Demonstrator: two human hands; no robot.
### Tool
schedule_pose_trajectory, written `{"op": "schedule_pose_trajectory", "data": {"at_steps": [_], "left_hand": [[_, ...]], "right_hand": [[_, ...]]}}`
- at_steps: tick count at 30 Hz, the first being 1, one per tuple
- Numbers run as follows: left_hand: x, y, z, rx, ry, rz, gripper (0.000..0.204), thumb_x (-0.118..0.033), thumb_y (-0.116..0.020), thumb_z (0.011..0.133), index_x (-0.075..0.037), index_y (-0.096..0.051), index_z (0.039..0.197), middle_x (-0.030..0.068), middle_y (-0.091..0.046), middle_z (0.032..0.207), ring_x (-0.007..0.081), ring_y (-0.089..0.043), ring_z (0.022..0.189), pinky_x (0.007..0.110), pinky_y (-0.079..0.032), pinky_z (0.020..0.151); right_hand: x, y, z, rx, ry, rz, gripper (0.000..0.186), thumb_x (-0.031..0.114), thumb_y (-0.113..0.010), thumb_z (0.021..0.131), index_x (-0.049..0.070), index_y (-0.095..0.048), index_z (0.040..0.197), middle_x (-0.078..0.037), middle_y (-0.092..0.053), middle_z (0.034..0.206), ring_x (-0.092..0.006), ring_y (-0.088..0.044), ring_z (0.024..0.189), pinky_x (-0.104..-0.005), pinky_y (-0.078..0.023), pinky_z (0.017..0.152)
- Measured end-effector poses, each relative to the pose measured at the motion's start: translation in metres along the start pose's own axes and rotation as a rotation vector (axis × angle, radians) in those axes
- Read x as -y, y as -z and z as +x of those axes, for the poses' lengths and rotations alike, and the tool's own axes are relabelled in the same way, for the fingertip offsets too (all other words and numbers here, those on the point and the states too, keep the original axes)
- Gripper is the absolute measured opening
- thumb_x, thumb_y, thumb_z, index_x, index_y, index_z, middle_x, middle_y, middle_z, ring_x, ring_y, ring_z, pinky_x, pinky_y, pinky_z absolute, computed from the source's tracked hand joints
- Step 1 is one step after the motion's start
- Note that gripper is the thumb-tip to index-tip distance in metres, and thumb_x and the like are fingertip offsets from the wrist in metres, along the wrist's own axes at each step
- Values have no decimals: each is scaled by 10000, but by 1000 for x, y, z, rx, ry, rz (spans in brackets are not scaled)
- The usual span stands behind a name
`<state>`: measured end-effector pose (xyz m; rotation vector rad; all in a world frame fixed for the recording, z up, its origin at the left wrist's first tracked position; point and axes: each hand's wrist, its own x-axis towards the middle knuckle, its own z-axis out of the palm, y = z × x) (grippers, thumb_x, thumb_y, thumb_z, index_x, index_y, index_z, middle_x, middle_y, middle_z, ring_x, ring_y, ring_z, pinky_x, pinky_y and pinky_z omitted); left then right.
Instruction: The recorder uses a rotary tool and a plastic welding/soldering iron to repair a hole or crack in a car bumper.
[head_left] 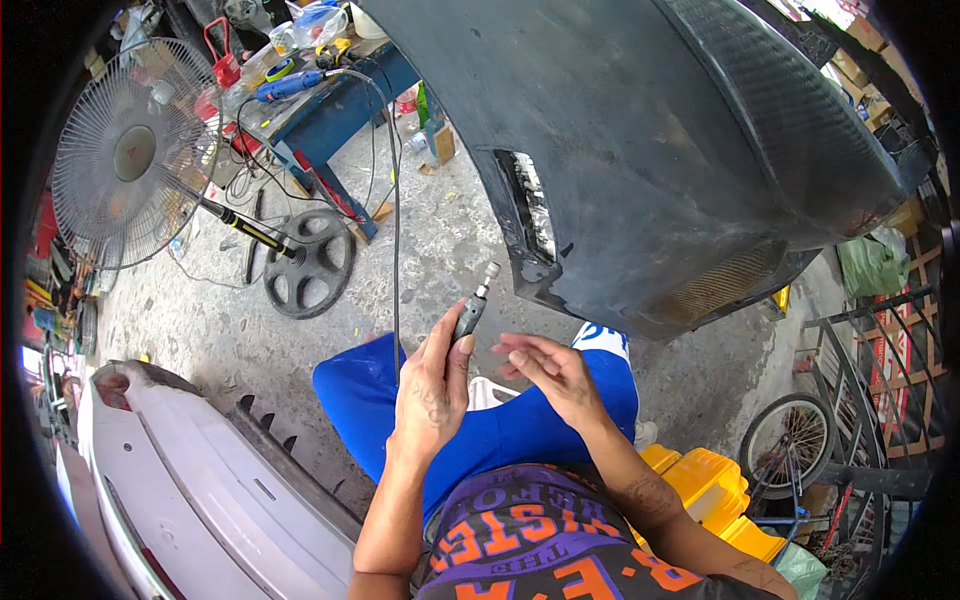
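Observation:
My left hand [432, 400] is closed round the dark handpiece of a rotary tool [469, 317], its metal tip with a small pale bit [492, 270] pointing up and away. Just right of it is my right hand [556, 378], fingers apart and slightly curled, holding nothing. Beyond both hands hangs a large black car bumper [640, 150] with a narrow slot [530, 205] whose inner edge looks rough and whitish. The bit is apart from the bumper, below the slot. A dark flexible shaft [397, 230] runs from the blue motor body [288, 86] down behind my left hand.
A standing fan [133, 153] on a round base [308, 262] is at the left, by a cluttered blue workbench [345, 108]. A white bumper [200, 470] lies lower left. Yellow plastic [705, 490], a bicycle wheel [787, 445] and metal racks [880, 370] stand right.

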<state>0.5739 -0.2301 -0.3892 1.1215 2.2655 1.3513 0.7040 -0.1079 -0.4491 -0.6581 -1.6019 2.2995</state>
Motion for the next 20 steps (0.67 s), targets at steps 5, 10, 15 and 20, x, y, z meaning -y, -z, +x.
{"op": "schedule_pose_trajectory", "data": {"at_steps": [5,10,15,20], "left_hand": [[12,2,-4,-46,35,-112,340,-159,-507,975,36,-511,1253,43,-503,654,109,-487,605,264,-412,555],[18,2,6,101,120,-186,328,-146,-500,965,23,-515,1246,208,-620,863,289,-604,709,362,-466,672],[24,2,3,57,2,-262,331,-144,-505,962,12,-507,1253,206,-620,865,283,-606,700,362,-470,663],[27,6,3,156,54,-344,334,-144,-514,958,-39,-506,1276,208,-634,910,295,-620,716,368,-480,680]], "right_hand": [[59,-9,-14,-139,288,-644,544,183,-638,899,-36,-418,1345,-124,-673,863,-180,-674,758,-300,-538,692],[90,-9,-1,-84,362,-1550,839,284,-617,890,-42,-102,1467,-133,-619,635,-271,-635,566,-360,-519,577],[109,-32,3,-83,95,-1829,852,347,-629,872,-110,-173,1427,-155,-632,611,-296,-620,525,-393,-504,547],[114,-46,8,-55,-99,-1941,939,413,-607,873,-109,-71,1441,-161,-608,544,-314,-602,462,-417,-492,502]]}}
